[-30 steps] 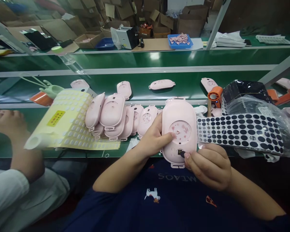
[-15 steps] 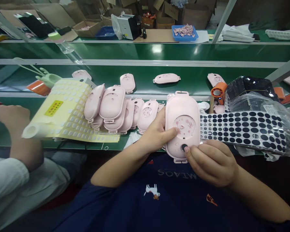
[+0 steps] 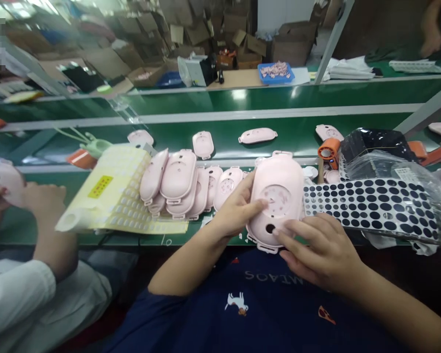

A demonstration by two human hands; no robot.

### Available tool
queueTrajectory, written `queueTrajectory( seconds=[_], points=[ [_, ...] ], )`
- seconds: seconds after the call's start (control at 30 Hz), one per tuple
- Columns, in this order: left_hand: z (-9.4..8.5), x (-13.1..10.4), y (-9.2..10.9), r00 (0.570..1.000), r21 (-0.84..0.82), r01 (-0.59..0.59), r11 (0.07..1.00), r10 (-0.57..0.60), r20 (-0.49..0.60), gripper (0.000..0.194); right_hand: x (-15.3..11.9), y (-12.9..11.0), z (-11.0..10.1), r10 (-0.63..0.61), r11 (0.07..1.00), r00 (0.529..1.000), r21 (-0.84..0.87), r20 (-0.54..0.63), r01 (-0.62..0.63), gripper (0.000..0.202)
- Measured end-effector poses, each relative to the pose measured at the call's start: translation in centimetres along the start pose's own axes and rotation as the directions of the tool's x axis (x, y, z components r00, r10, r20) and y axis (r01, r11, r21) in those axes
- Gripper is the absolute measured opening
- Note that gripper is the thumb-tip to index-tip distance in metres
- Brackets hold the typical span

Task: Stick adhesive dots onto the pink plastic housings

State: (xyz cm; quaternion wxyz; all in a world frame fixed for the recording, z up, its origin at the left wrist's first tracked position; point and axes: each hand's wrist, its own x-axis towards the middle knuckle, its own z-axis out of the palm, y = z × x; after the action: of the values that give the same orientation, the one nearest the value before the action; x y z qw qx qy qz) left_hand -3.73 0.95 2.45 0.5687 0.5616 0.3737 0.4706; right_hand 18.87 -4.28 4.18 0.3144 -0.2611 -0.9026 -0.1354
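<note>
My left hand [image 3: 235, 211] grips a pink plastic casing [image 3: 279, 174] by its left edge, thumb across the round, patterned recess. The casing is held up and tilted. A black round dot [image 3: 270, 229] sits low on its face. At that dot is the index fingertip of my right hand [image 3: 323, 250]; its thumb is apart below and no object shows between the fingers. Right of the casing lies a sheet of black round stickers [image 3: 369, 206]. Several more pink casings [image 3: 178, 179] are piled to the left of my hands.
A yellow sheet with white round stickers [image 3: 123, 196] lies on the left, by a co-worker's hand [image 3: 46, 198] and pink casing [image 3: 8, 184]. Spaced pink casings [image 3: 203, 144] lie on the green surface behind. An orange device [image 3: 329, 148] and a plastic bag [image 3: 389, 159] are at right.
My right hand's fingers have loosened from a pinch and spread, with the index at the dot. The casing has tilted slightly. The view has shifted upward, and a co-worker's casing has come into view.
</note>
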Motion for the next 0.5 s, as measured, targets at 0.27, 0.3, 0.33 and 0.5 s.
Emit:
queueTrajectory(
  seconds=[0.27, 0.3, 0.33, 0.5],
  points=[
    [-10.6, 17.1, 0.3, 0.775, 0.534, 0.390, 0.750, 0.046, -0.631, 0.051, -6.4, 0.3, 3.1, 0.247, 0.944, 0.965, 0.244, -0.086, -0.220, 0.025],
    [-10.9, 18.7, 0.2, 0.779, 0.546, 0.439, 0.714, 0.001, -0.627, 0.045, -7.0, 0.3, 3.1, 0.252, 0.937, 0.965, 0.264, -0.066, -0.226, 0.025],
    [-10.9, 19.8, 0.0, 0.788, 0.566, 0.468, 0.679, -0.030, -0.615, 0.041, -7.5, 0.3, 2.9, 0.266, 0.932, 0.962, 0.271, -0.060, -0.240, 0.025],
    [-10.8, 22.2, -1.1, 0.874, 0.754, 0.454, 0.474, -0.072, -0.481, 0.042, -11.7, 1.3, -0.1, 0.377, 0.921, 0.913, 0.167, -0.155, -0.352, 0.031]
  ],
)
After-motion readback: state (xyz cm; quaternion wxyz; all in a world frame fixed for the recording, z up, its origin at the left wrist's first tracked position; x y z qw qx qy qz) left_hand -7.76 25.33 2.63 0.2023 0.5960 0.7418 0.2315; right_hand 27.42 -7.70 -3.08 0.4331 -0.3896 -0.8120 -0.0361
